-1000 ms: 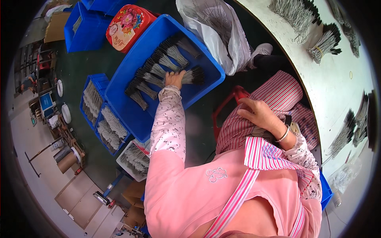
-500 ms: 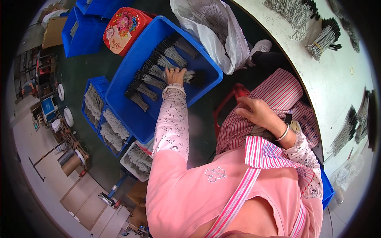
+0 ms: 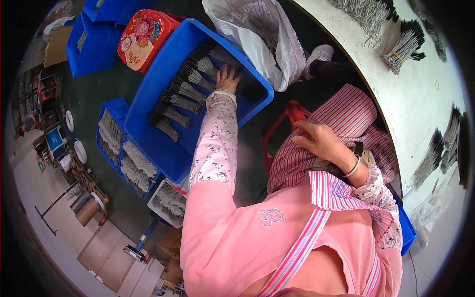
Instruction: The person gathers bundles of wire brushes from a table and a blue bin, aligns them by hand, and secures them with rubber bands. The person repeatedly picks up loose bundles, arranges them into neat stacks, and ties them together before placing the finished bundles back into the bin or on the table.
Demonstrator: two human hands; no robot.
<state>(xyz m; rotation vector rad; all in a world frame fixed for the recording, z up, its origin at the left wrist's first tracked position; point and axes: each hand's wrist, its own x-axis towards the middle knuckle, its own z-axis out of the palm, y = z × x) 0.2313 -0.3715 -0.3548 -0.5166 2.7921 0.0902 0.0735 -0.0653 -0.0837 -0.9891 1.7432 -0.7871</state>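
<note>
Several bundles of dark-tipped metal rods (image 3: 185, 91) lie in rows in the large blue crate (image 3: 163, 148). Her left hand (image 3: 226, 79) reaches to the crate's far corner, fingers spread over a bundle, not closed. Right hand (image 3: 321, 143) rests flat on her striped lap. Best to grasp a bundle mid-length so it stays together.

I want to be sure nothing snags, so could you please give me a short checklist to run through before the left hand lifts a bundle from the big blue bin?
1. Left hand inside the large blue plastic bin: ok.
2. Grip closed on a black-tipped wire bundle: cannot tell; fingers rest among them.
3. Remaining bundles lying in a tidy row: ok.
4. Right hand out of the way, resting on the striped lap: ok.
5. White plastic bag off the bin's rim: not ok; it seems to overhang the corner.
</note>
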